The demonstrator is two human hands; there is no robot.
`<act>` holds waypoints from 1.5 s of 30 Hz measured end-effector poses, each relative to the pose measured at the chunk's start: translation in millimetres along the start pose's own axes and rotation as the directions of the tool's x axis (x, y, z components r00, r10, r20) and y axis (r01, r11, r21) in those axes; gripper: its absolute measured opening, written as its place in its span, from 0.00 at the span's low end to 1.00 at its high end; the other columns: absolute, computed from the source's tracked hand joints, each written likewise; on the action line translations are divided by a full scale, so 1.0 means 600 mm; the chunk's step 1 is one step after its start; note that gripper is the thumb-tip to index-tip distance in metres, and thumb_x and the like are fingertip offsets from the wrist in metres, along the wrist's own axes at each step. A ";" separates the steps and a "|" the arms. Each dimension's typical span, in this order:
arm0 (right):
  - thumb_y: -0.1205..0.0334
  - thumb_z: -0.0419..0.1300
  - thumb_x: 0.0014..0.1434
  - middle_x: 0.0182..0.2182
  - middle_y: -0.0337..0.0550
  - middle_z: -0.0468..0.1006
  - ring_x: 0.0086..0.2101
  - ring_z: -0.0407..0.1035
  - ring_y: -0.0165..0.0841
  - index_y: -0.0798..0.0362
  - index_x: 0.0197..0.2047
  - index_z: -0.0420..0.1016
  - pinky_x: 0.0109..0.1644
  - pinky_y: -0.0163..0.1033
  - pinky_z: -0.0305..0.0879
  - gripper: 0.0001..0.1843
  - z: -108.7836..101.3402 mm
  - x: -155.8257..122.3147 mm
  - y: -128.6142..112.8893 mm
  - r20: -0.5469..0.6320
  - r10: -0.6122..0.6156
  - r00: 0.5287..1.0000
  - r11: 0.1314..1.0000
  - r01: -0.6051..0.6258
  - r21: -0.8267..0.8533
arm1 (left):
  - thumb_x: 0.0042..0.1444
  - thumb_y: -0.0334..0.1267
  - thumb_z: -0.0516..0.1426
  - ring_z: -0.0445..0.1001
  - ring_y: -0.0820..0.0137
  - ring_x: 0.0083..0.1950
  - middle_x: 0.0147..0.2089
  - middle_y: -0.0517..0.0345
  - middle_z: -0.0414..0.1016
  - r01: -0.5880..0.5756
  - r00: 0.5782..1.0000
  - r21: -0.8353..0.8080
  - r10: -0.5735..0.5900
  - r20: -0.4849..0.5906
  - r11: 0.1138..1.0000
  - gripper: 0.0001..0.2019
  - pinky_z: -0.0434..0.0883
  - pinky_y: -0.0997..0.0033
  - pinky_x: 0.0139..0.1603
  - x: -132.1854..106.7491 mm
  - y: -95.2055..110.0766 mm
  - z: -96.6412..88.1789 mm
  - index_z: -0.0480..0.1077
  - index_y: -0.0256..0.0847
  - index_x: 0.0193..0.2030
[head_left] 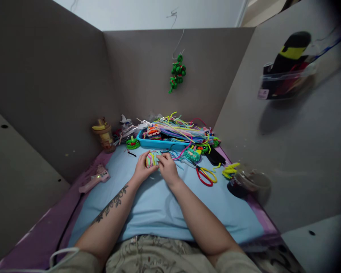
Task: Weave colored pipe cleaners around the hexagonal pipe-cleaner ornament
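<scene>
Both hands meet on a small pastel pipe-cleaner piece (pixel 151 159) of pink, yellow and green coils, resting on the light blue mat (pixel 159 204). My left hand (pixel 142 170) cups it from the left, fingers curled round it. My right hand (pixel 167 167) pinches its right side with closed fingertips. Loose pipe-cleaner strands trail from the piece toward the blue tray (pixel 159 144) just behind.
The tray holds a heap of coloured pipe cleaners (pixel 182 131). Red-handled scissors (pixel 205 175) lie right of my hands, a pink glue gun (pixel 94 178) left, a round container (pixel 250 182) far right, a jar (pixel 104 135) back left. Grey partitions wall the desk; a green figure (pixel 177 74) hangs behind.
</scene>
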State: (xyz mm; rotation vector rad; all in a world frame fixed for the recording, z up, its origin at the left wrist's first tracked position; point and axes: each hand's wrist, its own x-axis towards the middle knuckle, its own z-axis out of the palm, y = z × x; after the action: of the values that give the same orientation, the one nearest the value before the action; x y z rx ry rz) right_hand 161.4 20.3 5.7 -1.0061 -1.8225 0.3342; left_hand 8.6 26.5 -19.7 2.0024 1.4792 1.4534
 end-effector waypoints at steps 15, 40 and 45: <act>0.74 0.50 0.55 0.46 0.48 0.67 0.38 0.66 0.33 0.45 0.52 0.73 0.46 0.40 0.66 0.25 0.001 -0.006 0.008 0.052 -0.085 0.995 0.992 0.089 -0.090 | 0.45 0.47 0.63 0.69 0.59 0.55 0.56 0.47 0.68 0.186 0.982 -0.219 -0.173 0.076 0.958 0.34 0.65 0.55 0.57 -0.001 -0.005 0.003 0.60 0.41 0.59; 0.76 0.49 0.53 0.44 0.51 0.65 0.38 0.65 0.34 0.53 0.53 0.72 0.48 0.42 0.67 0.25 0.009 0.001 0.010 0.109 -0.026 0.994 0.999 0.030 -0.027 | 0.51 0.42 0.59 0.62 0.61 0.58 0.54 0.49 0.63 -0.108 0.994 0.006 0.108 -0.002 0.994 0.26 0.61 0.56 0.60 -0.004 0.002 0.003 0.62 0.44 0.57; 0.77 0.49 0.53 0.43 0.50 0.65 0.40 0.66 0.35 0.53 0.51 0.73 0.49 0.42 0.67 0.25 0.012 0.000 0.010 0.092 -0.073 0.993 0.997 0.069 0.044 | 0.51 0.41 0.59 0.64 0.63 0.54 0.51 0.51 0.65 -0.097 0.994 -0.030 0.095 -0.061 0.995 0.22 0.62 0.58 0.57 -0.002 -0.004 0.007 0.64 0.43 0.54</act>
State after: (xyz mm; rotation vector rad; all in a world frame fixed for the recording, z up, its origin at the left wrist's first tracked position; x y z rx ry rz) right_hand 157.9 25.6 -1.3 -0.9081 -1.9231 0.3793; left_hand 10.8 28.0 -24.3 2.0540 1.3900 1.5784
